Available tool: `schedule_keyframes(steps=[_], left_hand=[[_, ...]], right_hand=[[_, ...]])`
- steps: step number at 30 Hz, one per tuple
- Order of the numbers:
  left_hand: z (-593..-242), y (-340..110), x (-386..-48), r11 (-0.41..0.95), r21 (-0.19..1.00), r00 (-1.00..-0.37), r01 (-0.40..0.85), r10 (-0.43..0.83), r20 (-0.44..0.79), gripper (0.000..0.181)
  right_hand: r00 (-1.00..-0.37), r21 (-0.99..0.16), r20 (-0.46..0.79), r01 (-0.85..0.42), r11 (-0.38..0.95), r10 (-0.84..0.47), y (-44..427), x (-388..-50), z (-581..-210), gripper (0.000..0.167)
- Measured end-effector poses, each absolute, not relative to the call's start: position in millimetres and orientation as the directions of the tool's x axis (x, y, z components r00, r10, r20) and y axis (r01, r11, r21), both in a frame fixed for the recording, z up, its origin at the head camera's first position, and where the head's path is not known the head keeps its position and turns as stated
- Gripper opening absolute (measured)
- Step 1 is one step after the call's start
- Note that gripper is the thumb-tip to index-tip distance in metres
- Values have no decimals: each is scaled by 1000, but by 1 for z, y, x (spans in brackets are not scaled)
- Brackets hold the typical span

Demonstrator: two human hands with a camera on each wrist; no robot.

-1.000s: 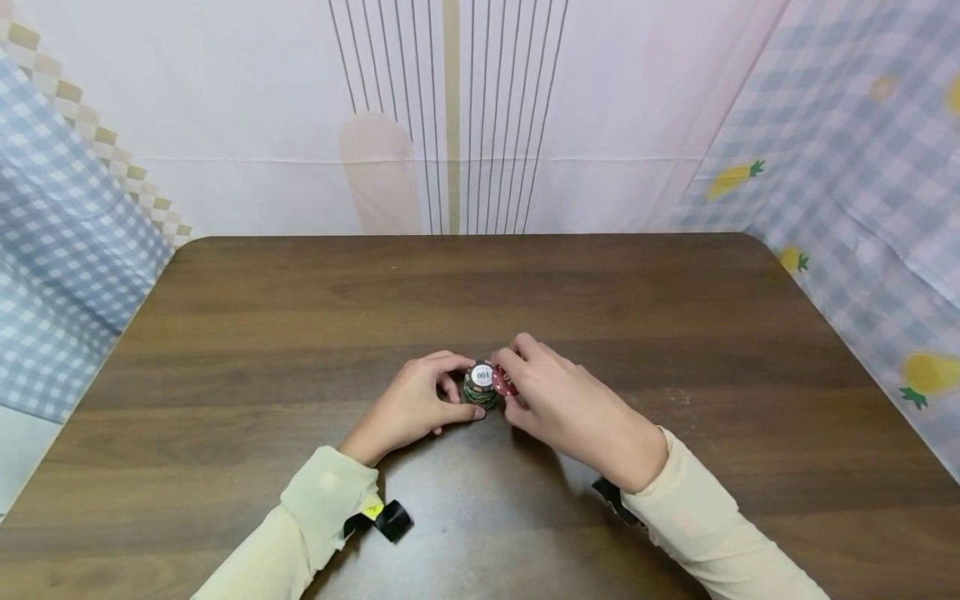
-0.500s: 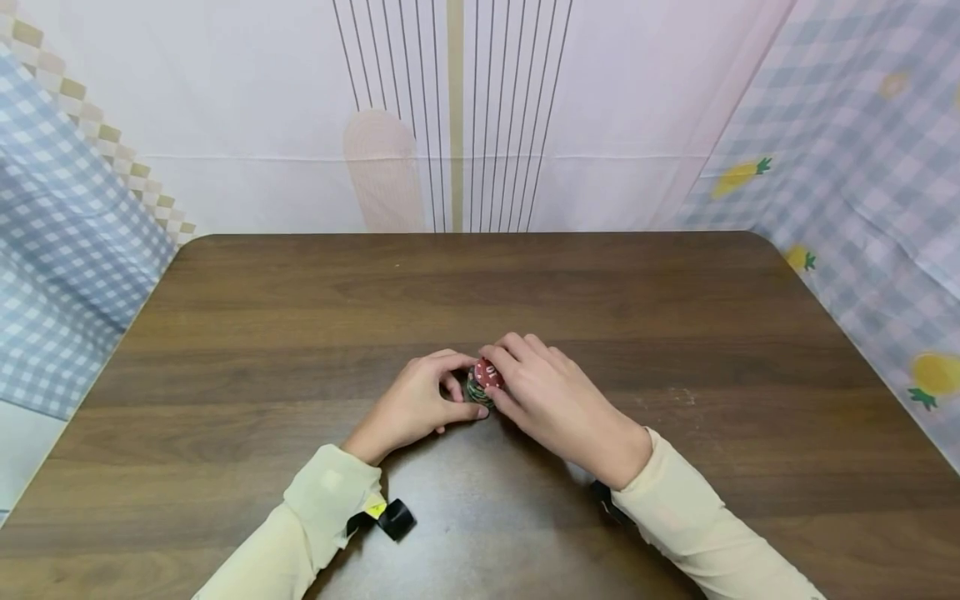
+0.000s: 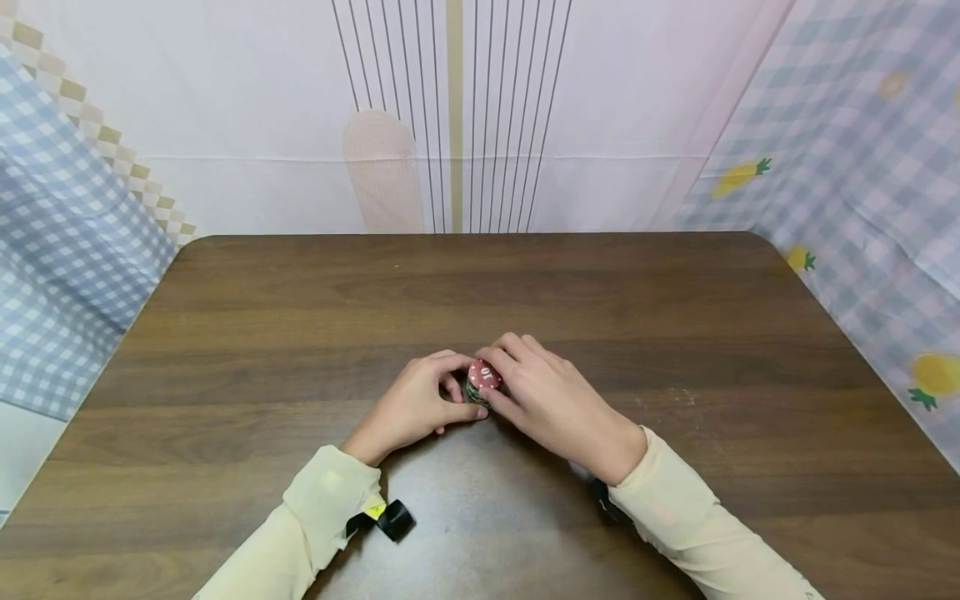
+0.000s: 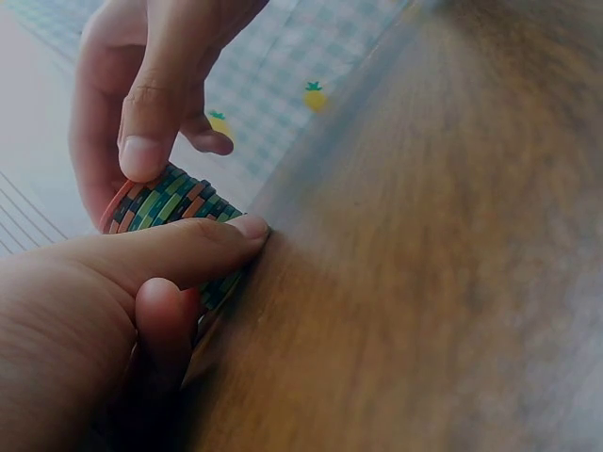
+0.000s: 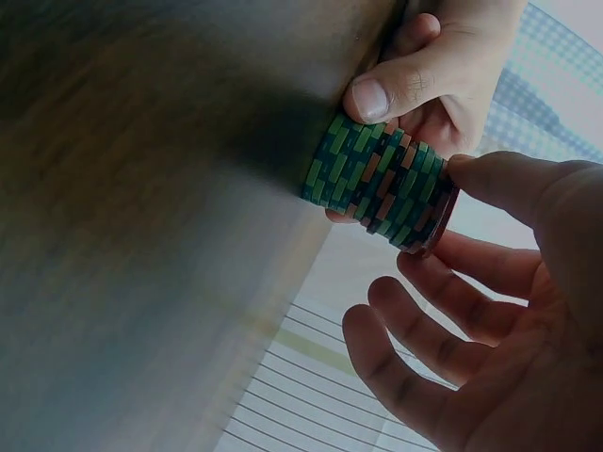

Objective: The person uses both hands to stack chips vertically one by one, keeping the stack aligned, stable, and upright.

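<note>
A stack of green and dark poker chips (image 5: 363, 174), with some orange-marked ones among them, stands on the table. On top lies a red poker chip (image 3: 484, 374) printed with 10. My left hand (image 3: 417, 402) curls round the lower part of the stack, its thumb on the near side. With thumb and fingers at its rim, my right hand (image 3: 558, 400) pinches the red chip at the top. In the right wrist view the red chip's edge meets the stack, and that hand's other fingers are spread apart from it.
The brown wooden table (image 3: 300, 292) extends round both hands. A pale printed cloth (image 3: 247, 100) hangs behind its far edge, with checked cloth (image 3: 847, 192) at the right side. A black wrist device (image 3: 396, 520) sits under the left sleeve.
My right hand has moved left, bringing the red chip from beside the stack to over its top, covering the 100 chip. The left hand has stayed round the stack.
</note>
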State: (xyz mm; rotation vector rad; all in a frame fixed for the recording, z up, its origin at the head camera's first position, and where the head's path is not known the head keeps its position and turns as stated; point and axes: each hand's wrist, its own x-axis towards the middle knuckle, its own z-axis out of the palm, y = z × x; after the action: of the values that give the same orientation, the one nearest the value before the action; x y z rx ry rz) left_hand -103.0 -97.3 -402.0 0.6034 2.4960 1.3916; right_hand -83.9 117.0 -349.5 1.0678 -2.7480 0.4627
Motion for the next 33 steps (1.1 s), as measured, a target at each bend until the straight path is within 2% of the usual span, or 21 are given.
schedule_keyframes(steps=[14,23,28,33], left_hand=[[-401,-97,-104,463,850,-888,250,459,11,49],[-398,-100,-103,466,851,-891,241,454,4,50],[-396,-99,-105,478,847,-894,233,448,-7,50],[-399,-99,-107,521,806,-871,281,492,-15,55]], right_hand=[[-804,-356,177,-591,724,-568,118,-86,-349,33],[-813,-440,163,-567,696,-560,116,-89,-348,36],[-871,-545,120,-459,702,-476,118,-95,-349,42],[-927,-633,82,-332,699,-366,125,-103,-358,36]])
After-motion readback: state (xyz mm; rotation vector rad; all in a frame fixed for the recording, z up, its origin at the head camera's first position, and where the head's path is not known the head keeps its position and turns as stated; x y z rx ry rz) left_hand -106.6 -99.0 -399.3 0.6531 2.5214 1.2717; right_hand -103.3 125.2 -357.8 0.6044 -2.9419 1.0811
